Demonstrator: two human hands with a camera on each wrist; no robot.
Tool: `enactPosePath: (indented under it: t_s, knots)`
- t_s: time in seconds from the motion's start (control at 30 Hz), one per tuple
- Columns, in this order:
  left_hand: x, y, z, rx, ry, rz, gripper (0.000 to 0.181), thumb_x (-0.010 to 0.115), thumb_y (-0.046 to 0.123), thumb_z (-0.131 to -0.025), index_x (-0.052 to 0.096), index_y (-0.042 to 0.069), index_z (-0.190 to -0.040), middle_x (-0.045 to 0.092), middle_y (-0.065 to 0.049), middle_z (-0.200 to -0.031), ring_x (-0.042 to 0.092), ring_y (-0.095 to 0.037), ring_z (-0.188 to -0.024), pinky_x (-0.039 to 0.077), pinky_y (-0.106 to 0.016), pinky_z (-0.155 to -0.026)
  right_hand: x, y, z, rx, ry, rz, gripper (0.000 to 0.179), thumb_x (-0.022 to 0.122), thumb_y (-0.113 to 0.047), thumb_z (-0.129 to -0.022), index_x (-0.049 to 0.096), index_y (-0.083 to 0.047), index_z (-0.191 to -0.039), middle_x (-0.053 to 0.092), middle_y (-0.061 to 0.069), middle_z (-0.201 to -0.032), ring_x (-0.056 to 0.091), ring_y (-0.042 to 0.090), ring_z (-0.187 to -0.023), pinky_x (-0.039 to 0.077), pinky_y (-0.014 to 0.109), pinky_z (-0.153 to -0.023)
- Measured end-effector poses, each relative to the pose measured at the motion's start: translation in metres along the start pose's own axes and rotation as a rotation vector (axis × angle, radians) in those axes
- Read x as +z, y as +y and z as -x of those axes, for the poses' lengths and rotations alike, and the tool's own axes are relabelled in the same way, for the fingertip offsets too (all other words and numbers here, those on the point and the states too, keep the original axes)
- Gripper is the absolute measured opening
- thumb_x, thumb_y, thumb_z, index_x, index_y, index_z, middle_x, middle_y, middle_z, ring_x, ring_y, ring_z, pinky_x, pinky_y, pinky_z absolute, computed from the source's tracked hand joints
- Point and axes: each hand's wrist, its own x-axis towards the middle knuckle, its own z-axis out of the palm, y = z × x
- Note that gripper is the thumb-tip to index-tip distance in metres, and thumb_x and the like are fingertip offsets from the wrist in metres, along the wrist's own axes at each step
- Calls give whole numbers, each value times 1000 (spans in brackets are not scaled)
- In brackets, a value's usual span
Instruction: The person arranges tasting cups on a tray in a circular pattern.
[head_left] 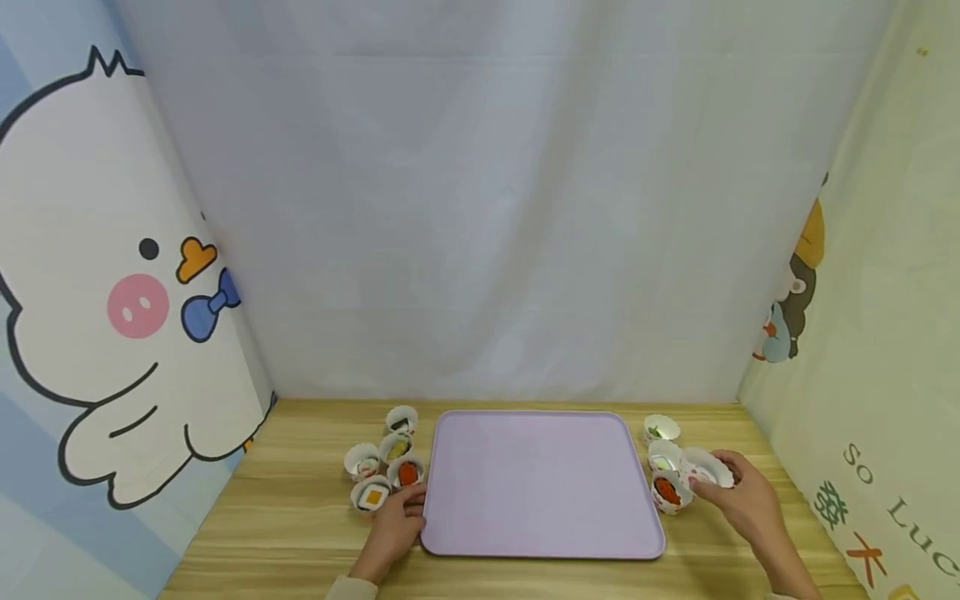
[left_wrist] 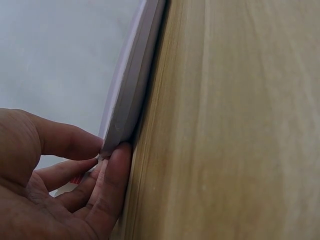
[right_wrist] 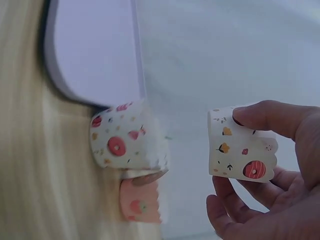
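Note:
A pale purple tray lies on the wooden table. At its front left corner, my left hand pinches the tray's edge between the fingertips, as the left wrist view shows. My right hand grips a white paper baking cup with donut and flower prints, thumb on one side and fingers on the other. That cup is held up in the air, right of the tray. Close by stand a cup with red-orange filling, a cup with pale contents and a cup with something green.
Left of the tray several more paper cups stand clustered, among them one with an orange square on white and one with red-orange filling. A white curtain hangs behind the table, with printed cloths on both sides.

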Motion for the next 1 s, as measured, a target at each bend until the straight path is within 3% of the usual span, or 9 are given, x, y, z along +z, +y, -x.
enactPosePath:
  t_s: [0.3, 0.53, 0.77, 1.0]
  knots:
    - [0, 3, 1, 24, 9, -6, 59, 54, -14, -69, 57, -11, -127, 65, -23, -107, 62, -23, -89, 55, -31, -56, 9, -30, -10, -76, -36, -31, 71, 77, -37, -82, 49, -2, -136, 57, 26, -132, 59, 20, -94, 50, 28, -67]
    - [-1, 2, 2, 4, 1, 29, 60, 52, -14, -70, 55, -11, -129, 64, -24, -109, 61, -21, -87, 54, -32, -55, 20, -51, -20, -155, -59, -13, 73, 76, -38, -83, 47, -1, -139, 48, 30, -143, 59, 35, -105, 50, 35, -74]
    - [0, -1, -1, 19, 2, 7, 59, 54, -14, -69, 56, -10, -129, 65, -22, -108, 62, -20, -87, 55, -29, -55, 37, -70, -32, -194, -78, -77, 62, 77, -28, -82, 52, -4, -134, 59, 24, -127, 59, 22, -85, 50, 29, -64]
    - [-1, -1, -1, 22, 14, 6, 60, 55, -14, -68, 57, -10, -128, 64, -24, -108, 64, -25, -91, 56, -31, -58, 59, -86, -44, -223, -73, -82, 60, 78, -24, -80, 56, -4, -131, 62, 22, -124, 59, 23, -88, 47, 29, -66]
